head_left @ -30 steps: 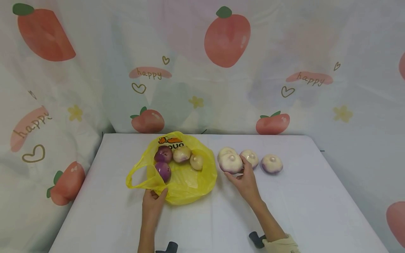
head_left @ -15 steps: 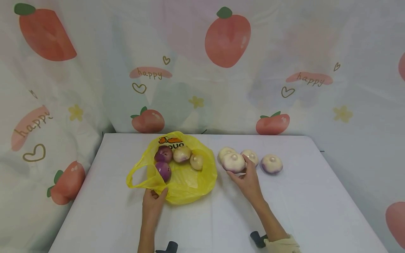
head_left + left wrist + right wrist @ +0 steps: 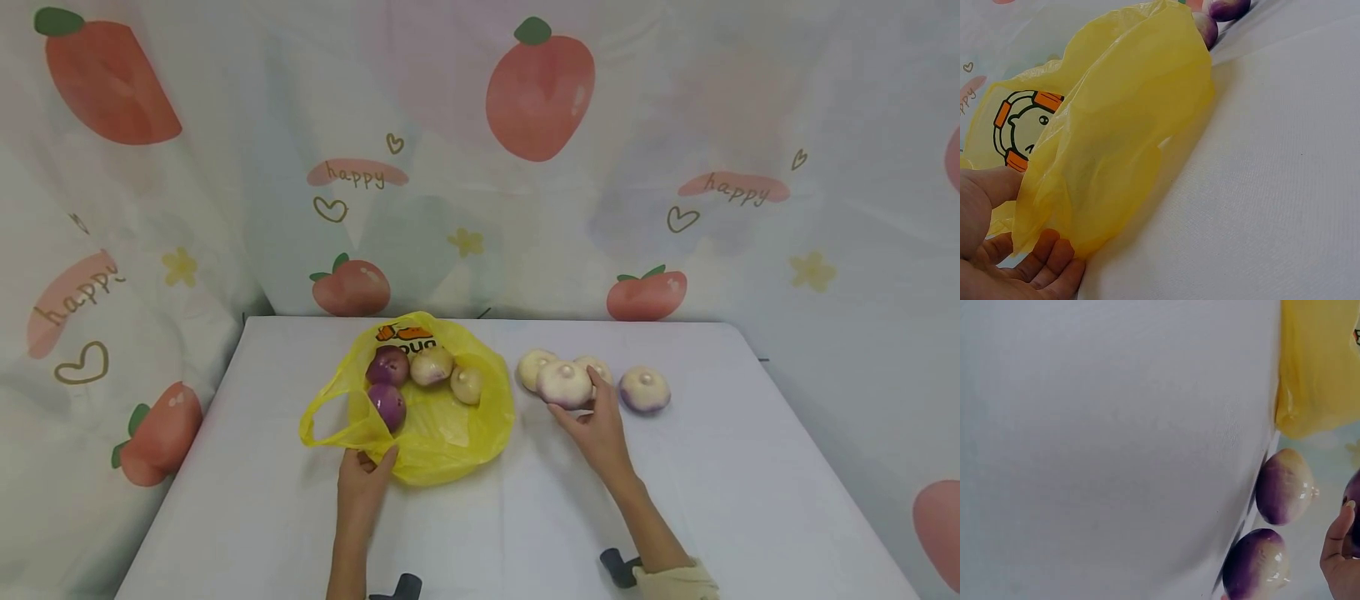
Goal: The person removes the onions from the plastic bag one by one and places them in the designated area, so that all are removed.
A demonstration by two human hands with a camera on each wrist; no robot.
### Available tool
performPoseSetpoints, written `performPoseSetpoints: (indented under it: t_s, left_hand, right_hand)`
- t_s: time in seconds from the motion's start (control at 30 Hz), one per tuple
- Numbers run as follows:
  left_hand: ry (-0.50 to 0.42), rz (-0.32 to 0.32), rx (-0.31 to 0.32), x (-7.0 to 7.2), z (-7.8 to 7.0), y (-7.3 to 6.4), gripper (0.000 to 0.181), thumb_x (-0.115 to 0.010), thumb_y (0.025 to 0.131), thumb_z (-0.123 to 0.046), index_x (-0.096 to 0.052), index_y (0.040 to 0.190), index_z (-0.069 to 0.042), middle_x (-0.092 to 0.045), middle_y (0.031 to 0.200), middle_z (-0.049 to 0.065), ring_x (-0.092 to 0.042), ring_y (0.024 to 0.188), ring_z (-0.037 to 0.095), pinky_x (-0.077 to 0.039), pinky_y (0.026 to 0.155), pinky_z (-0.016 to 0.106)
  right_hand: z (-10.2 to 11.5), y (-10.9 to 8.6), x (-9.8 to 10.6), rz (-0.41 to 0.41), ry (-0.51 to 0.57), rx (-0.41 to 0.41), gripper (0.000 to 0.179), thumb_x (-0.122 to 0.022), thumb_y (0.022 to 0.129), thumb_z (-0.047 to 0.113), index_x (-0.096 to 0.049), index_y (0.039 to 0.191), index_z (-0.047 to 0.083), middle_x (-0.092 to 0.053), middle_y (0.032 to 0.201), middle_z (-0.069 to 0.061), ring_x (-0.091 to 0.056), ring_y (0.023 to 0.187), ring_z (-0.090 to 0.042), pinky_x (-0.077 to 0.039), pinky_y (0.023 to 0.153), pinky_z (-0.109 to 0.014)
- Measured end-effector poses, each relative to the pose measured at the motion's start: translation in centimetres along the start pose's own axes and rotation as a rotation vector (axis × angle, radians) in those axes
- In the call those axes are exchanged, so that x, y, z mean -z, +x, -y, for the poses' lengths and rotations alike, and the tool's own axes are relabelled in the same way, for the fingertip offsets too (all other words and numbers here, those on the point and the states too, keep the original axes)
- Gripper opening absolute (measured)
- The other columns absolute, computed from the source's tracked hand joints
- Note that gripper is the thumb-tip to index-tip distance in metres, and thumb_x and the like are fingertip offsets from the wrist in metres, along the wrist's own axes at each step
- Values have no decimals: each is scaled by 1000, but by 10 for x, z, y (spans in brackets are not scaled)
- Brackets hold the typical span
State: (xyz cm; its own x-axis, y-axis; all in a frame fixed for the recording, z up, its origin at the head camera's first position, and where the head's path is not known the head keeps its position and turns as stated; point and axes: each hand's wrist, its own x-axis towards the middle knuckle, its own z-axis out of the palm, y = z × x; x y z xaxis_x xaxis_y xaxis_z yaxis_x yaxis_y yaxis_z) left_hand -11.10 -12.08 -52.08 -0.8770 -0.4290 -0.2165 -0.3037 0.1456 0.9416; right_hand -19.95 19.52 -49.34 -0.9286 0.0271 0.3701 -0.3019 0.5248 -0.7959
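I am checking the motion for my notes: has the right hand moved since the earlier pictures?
Yes: in the head view, the right hand has moved rightward, closer to the rightmost white-and-purple bulb, which stayed in place.

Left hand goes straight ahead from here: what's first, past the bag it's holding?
Probably the nearer purple onion inside the yellow plastic bag, ahead of the left hand; depth is hard to judge.

Fruit-printed cloth point(image 3: 547, 242) behind a white table point(image 3: 480, 533) suggests a staged indoor setting.
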Motion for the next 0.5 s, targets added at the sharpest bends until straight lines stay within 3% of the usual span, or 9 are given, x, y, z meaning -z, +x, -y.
performPoseSetpoints:
  t_s: [0.3,0.5]
  left_hand:
    - [6,7,0,1,-2,-2,52,-65,89,-33,-45,126,-2,-54,107,13,-50,92,22,-44,78,32]
    - [18,1,6,1,-1,-1,51,-65,89,-33,-45,126,-3,-53,105,12,-49,90,22,-43,76,32]
  right_hand:
    - [-2,-2,3,14,131,-92,87,-79,76,10,-21,140,-5,-37,136,-23,-54,84,-25,-45,61,-17]
    - [23,-4,11,-36,217,-94,85,-77,75,-1,-14,132,-10,-35,132,-25,-57,84,-14,-45,60,-16]
